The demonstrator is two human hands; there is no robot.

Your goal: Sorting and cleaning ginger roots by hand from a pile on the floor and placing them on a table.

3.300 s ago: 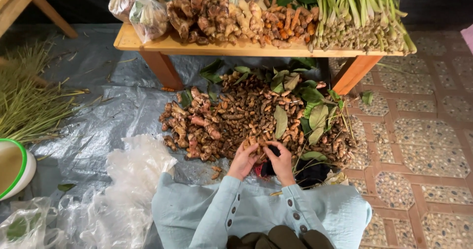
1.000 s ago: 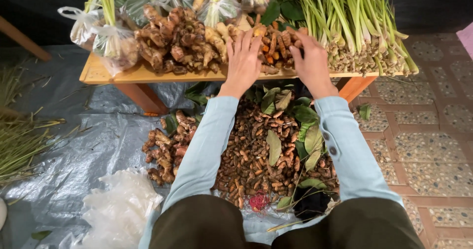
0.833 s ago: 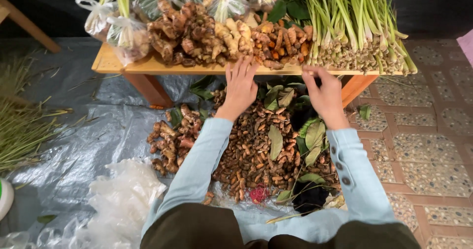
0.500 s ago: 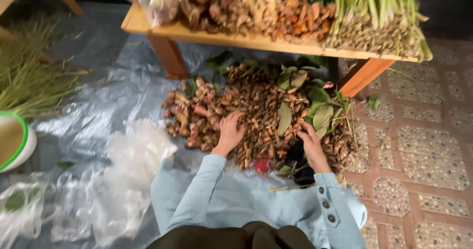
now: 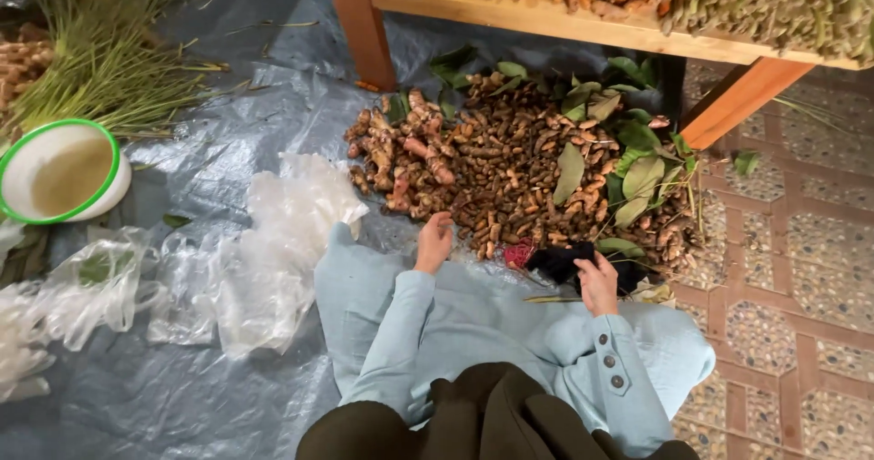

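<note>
I am sitting on the floor in front of a heap of small brown roots (image 5: 510, 164), with green leaves (image 5: 642, 173) mixed in. My left hand (image 5: 434, 242) rests at the heap's near edge, fingers loose and touching the roots. My right hand (image 5: 598, 281) lies beside a black cloth (image 5: 557, 262), its fingers curled at the cloth's edge; I cannot tell if it grips it. A small red tuft (image 5: 519, 255) lies between the hands. Bigger knobbly rhizomes (image 5: 405, 151) form the heap's left side.
A low wooden table (image 5: 546, 19) loaded with roots and stalks stands behind the heap on orange legs (image 5: 737, 101). Crumpled clear plastic bags (image 5: 273, 251) lie to my left on the grey tarp (image 5: 209, 151). Further left are a green-rimmed white bowl (image 5: 59, 171) and grass stalks (image 5: 100, 69).
Both hands came down from the table top to the heap and drew back to its near edge. The view tilted down and left, bringing in the bowl.
</note>
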